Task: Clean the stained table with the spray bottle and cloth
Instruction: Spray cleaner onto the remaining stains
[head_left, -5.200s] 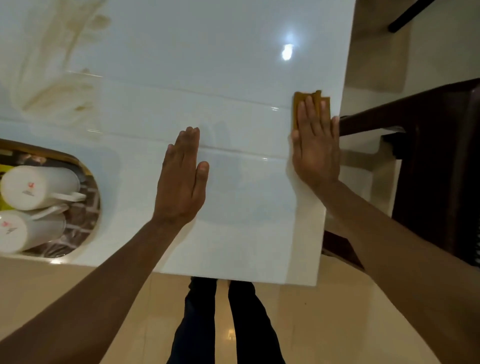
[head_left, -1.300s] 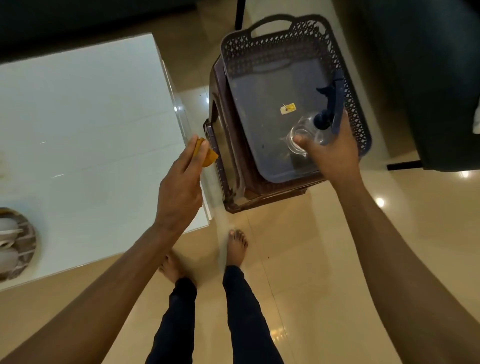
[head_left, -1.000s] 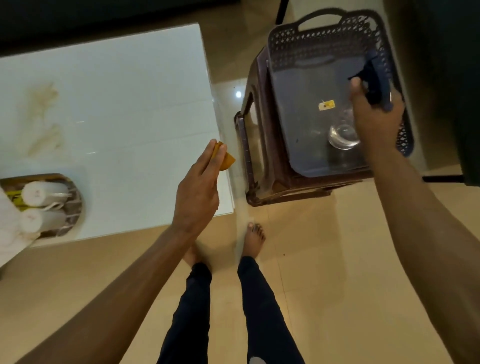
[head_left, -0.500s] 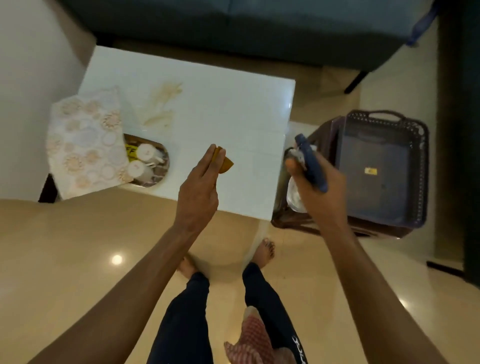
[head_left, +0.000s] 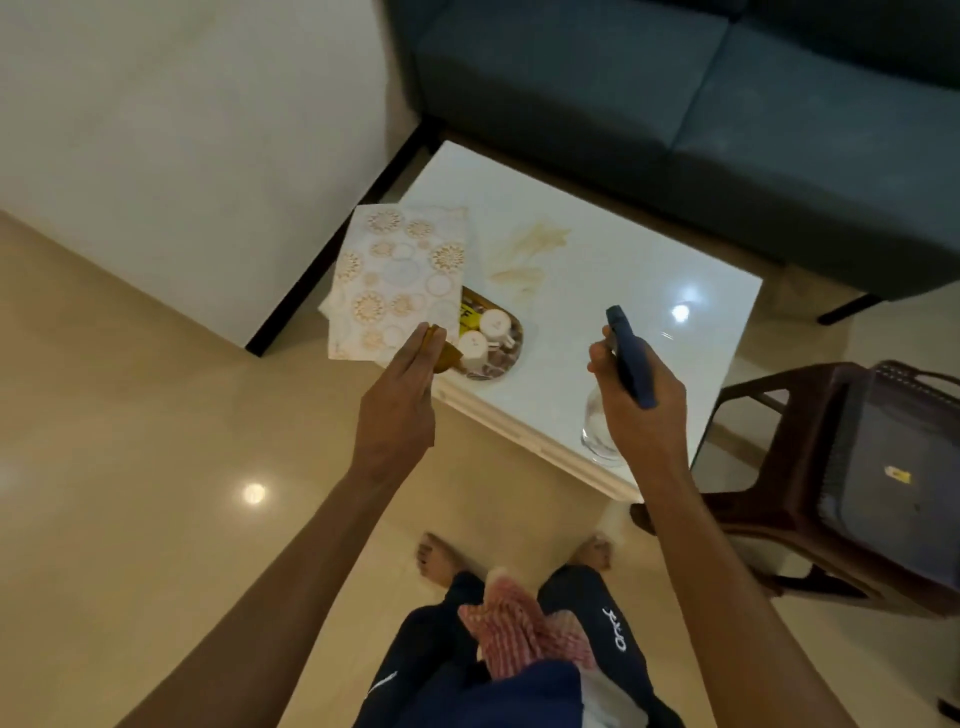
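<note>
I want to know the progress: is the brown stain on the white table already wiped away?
No, the brown stain still shows on the white table, while the left hand holds the orange cloth away from it.

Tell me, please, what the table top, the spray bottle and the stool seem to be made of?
Table top: glossy white stone or glass, judging by the sharp lamp reflection; which one is unclear.
Spray bottle: clear body, likely plastic, since the table shows through it; matte dark blue head.
Stool: brown moulded plastic, apparently, with a dull sheen and cut-out sides.
</note>
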